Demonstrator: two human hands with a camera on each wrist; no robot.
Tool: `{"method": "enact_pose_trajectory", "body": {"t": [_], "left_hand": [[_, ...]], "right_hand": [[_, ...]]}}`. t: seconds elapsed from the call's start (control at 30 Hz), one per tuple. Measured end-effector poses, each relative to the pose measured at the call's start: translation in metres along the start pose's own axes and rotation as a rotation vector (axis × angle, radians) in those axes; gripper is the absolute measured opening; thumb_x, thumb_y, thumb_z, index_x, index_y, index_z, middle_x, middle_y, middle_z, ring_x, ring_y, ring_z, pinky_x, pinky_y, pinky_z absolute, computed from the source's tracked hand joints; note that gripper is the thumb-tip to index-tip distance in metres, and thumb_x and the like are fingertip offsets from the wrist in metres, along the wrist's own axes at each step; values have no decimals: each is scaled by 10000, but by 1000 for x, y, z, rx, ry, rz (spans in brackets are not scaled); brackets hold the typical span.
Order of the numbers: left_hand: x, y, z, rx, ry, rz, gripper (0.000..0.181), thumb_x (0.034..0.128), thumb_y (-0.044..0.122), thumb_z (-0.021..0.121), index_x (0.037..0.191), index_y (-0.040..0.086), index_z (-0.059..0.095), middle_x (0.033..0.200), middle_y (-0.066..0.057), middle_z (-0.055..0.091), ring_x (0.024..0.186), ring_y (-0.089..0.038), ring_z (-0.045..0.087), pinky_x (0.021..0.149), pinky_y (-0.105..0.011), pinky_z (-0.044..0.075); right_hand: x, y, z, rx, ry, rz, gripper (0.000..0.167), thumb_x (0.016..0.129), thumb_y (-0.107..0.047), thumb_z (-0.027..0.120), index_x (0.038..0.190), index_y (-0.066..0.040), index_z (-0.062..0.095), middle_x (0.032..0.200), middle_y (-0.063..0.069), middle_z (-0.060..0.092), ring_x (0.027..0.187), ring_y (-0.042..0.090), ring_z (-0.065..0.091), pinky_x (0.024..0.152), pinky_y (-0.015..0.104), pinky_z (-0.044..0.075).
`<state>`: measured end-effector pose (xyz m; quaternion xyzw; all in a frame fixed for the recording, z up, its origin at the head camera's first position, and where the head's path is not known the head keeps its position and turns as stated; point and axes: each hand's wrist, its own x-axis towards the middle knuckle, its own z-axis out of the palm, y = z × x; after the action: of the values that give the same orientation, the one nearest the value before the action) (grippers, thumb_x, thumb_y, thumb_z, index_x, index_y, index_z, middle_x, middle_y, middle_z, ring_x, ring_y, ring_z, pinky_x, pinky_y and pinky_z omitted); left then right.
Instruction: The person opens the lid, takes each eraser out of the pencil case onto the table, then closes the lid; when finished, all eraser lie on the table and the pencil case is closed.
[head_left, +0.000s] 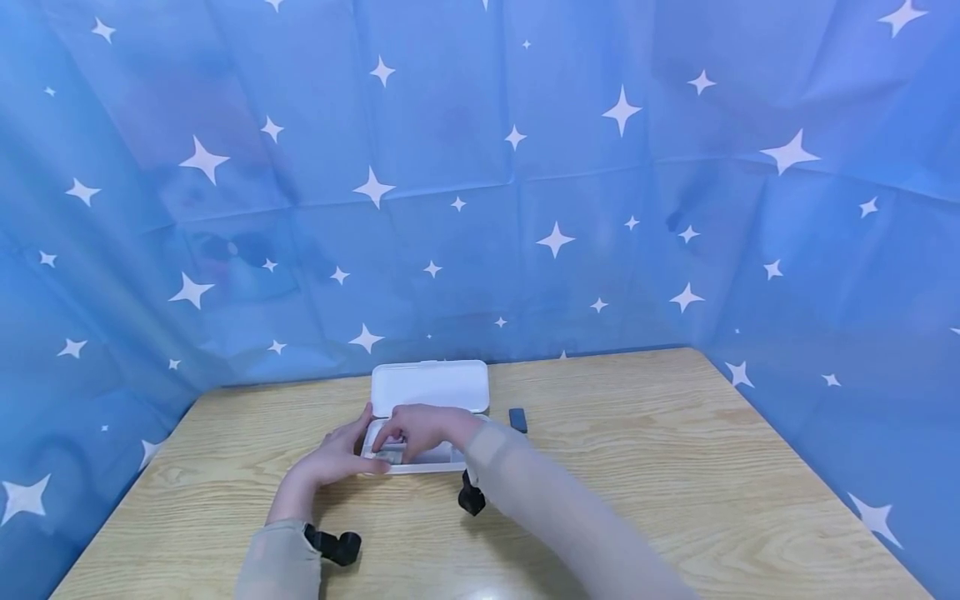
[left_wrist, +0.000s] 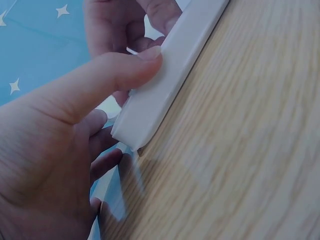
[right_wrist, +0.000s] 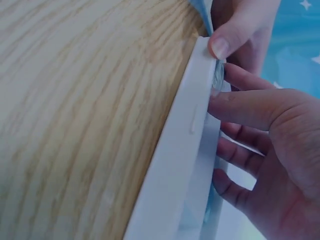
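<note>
A white plastic case [head_left: 431, 468] with inner compartments lies on the table, its lid [head_left: 431, 386] swung back towards the curtain. My left hand [head_left: 335, 458] grips the case's left end: the thumb [left_wrist: 135, 70] presses the front wall while the other fingers reach round the end. Over the left compartment, my right hand [head_left: 425, 426] points its fingers down inside. Its thumb and index finger pinch a small translucent thing [right_wrist: 218, 76], seen edge-on in the right wrist view; its kind is unclear. The right hand hides part of the case's inside.
A small dark grey rectangular block [head_left: 517, 420] lies on the wooden table [head_left: 675, 483], right of the case. Behind the table hangs a blue curtain [head_left: 465, 108] with white stars. Black wrist mounts [head_left: 337, 547] stick out from both wrists near the table surface.
</note>
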<state>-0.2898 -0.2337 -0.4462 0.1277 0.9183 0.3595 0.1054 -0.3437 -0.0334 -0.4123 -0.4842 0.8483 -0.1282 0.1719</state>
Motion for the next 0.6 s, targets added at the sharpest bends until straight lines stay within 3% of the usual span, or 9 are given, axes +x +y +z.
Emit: {"method": "enact_pose_trajectory", "body": {"t": [0.27,0.6], "left_hand": [[1,-2,0,13,9,4,1121,756,414,797,1556,68,92,1570,-241,177,1389,-510,153,1037,-711,141],[3,-2,2,25,18,-28,1147,736,445,806,1559,85,92,1566,-250,178,1389,-506,155,1055,-683,150]], "right_hand": [[-25,12,-10,196,48,91,459,867,-13,693,1273,-217,631,929,-57,584,794,95,503,709,221,441],[-59,34,-13,268,115,129,433,881,-37,678,1270,-209,597,968,-74,594,848,92,570,756,246,478]]}}
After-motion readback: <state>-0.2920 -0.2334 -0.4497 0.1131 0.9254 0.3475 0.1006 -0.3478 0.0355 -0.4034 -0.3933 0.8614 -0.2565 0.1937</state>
